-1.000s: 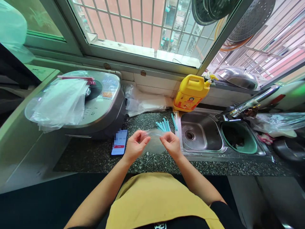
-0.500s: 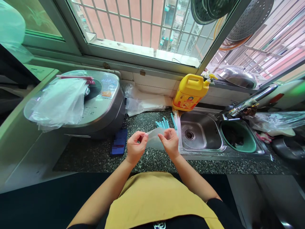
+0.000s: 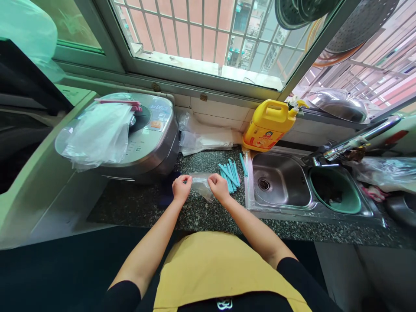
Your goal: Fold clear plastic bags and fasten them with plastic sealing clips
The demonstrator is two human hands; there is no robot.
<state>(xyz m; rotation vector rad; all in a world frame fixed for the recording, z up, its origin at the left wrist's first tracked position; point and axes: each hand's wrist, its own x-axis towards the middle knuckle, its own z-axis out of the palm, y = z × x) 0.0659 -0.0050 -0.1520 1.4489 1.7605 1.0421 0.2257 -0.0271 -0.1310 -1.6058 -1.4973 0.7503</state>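
Two pinches, from the person's left hand (image 3: pixel 181 189) and right hand (image 3: pixel 219 187), close on the clear bag (image 3: pixel 202 185) left of the sink (image 3: pixel 276 186). Both have shifted farther from the sink, baring more clips (image 3: pixel 231 177) beside it; the bag seems controlled.

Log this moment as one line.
left hand: pinches clear bag | right hand: pinches same bag | bag: between hands, over counter | teal strips: on counter | yellow jug: by sink
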